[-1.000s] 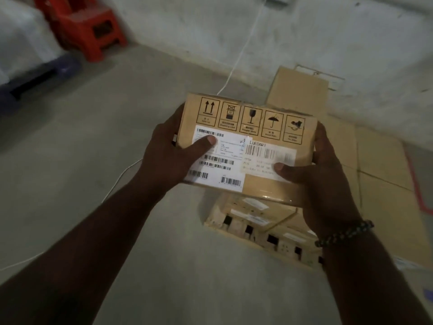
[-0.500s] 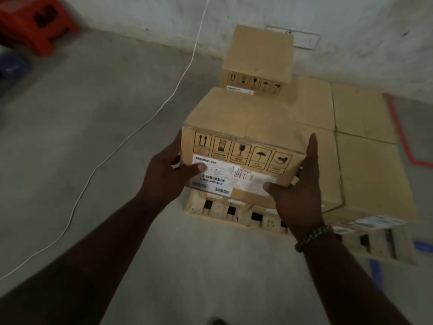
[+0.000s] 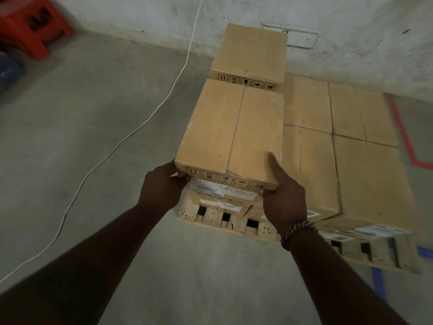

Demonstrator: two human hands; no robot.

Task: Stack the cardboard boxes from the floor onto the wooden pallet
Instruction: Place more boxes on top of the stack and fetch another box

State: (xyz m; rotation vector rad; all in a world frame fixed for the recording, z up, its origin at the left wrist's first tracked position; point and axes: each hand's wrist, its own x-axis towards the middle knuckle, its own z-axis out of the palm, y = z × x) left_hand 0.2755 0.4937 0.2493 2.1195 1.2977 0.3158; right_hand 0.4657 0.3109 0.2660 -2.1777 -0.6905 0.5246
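Light was dim and flat; the left forearm [image 3: 93,266] below the held box [image 3: 232,130] read nearly black. Motion blur smeared the red stool [image 3: 32,24] far left of the box and the pallet [image 3: 375,252] edge to its right.

Left hand [image 3: 161,186] and right hand [image 3: 284,200] held forward, apparently both curled, gripping

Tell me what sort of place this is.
Probably a storeroom or small warehouse: cardboard boxes stacked on a wooden pallet, a bare concrete floor, and red tape marking the floor.
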